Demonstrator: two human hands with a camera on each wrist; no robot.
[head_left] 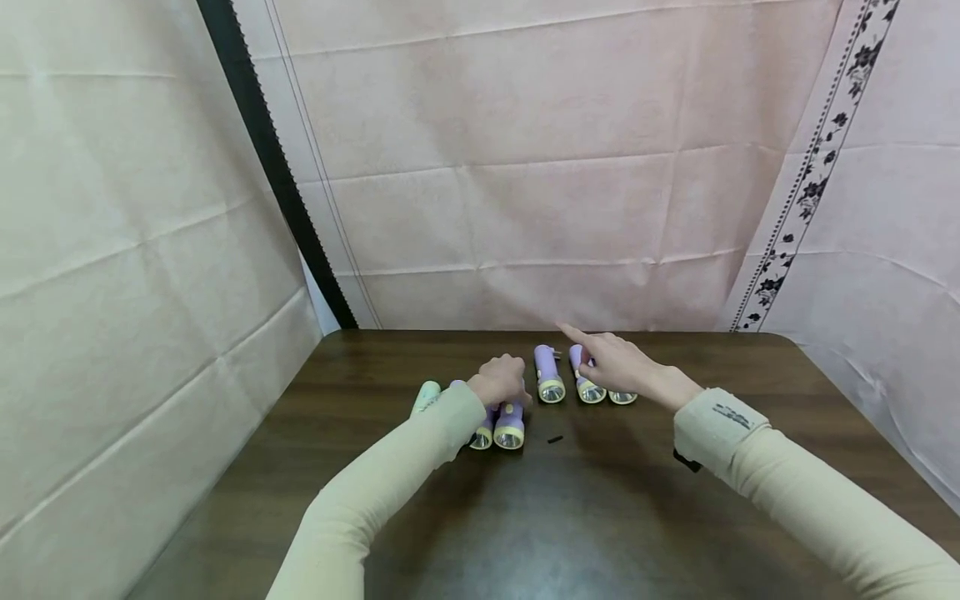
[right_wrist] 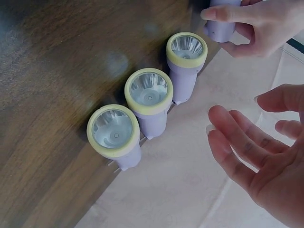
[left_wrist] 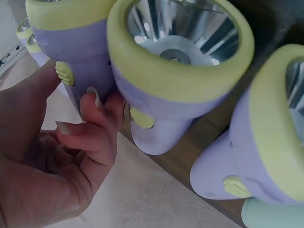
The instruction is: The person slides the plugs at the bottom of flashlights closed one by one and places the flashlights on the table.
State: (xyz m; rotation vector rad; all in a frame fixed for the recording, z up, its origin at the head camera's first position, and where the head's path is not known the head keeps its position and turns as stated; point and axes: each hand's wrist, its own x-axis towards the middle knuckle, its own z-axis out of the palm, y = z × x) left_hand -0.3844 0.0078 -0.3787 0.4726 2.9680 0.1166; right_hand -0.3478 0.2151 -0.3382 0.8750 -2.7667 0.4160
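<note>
My left hand (head_left: 501, 382) grips a purple flashlight (head_left: 509, 419) with a pale yellow rim, thumb on one side and curled fingers on the other. Close beside it, in the left wrist view, are a second flashlight (left_wrist: 164, 133) and a third one (left_wrist: 213, 166). Over the right-hand group, my right hand (head_left: 618, 364) hovers with its index finger extended and holds nothing. Three matching flashlights sit below it in a row: a left one (right_wrist: 183, 78), a middle one (right_wrist: 149, 102) and a right one (right_wrist: 116, 137). Metal prongs stick out from their tail ends.
A mint-green object (head_left: 426, 395) lies left of the left-hand group, partly hidden by the sleeve. A small black piece (head_left: 555, 439) lies on the dark wooden table (head_left: 480, 533). Pale cloth (head_left: 525, 208) hangs behind the table's far edge and along both sides.
</note>
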